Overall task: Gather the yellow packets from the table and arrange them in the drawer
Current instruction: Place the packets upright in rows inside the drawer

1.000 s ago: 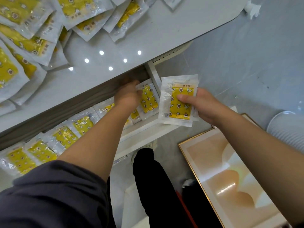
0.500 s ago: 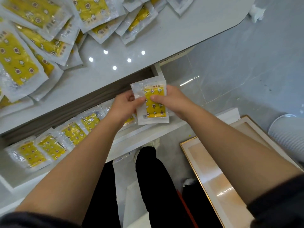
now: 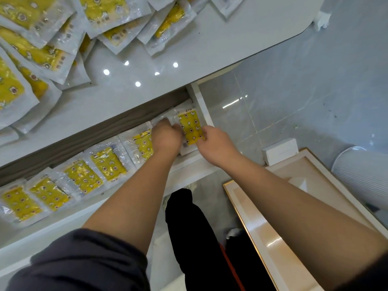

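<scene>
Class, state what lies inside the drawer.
A row of yellow packets; the left hand and right hand hold another packet at the right end. The table hides the drawer's rear.

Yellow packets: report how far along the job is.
Done: a row of packets lies in the drawer. In hand: the left hand and right hand hold one packet at the drawer's right end. Left: a large pile of packets sits on the table, so much remains.
</scene>
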Motion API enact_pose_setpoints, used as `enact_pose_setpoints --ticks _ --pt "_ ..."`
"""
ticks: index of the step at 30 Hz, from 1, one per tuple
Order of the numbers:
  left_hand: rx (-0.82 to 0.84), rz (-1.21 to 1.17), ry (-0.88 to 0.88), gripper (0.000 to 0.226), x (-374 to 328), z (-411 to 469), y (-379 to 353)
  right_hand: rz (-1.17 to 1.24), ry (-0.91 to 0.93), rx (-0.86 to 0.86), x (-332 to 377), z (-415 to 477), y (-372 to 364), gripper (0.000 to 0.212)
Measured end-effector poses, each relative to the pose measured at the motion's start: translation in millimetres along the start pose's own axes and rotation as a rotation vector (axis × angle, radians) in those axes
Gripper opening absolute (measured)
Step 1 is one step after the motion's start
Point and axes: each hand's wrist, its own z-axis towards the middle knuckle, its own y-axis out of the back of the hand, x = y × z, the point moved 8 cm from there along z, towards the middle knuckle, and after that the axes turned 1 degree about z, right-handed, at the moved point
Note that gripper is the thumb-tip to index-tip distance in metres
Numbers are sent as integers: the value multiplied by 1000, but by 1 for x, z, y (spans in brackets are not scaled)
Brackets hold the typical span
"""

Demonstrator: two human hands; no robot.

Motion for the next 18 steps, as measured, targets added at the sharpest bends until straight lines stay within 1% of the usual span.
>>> enact_pose_setpoints --ticks 2,4,6,8,11,14,16,18 --pt "54 169 -60 31 -5 1 0 -10 3 20 3 -1 -4 30" --pt "127 262 -78 34 -1 4 -3 -36 3 31 7 2 -9 35" --pt "195 258 -49 37 7 8 -4 -61 5 39 10 6 -14 37" --pt "245 200 -9 40 15 8 -5 -88 -6 49 11 9 -19 36" --pt "267 214 2 44 18 -3 4 -106 -25 53 11 9 -21 36" --pt "275 231 -43 36 15 -22 28 -99 -11 37 21 0 -13 37" --pt "250 228 -122 28 4 -37 51 -51 12 12 32 -12 -3 40" --pt "216 195 -203 22 -8 -54 77 35 50 -38 47 -28 9 39"
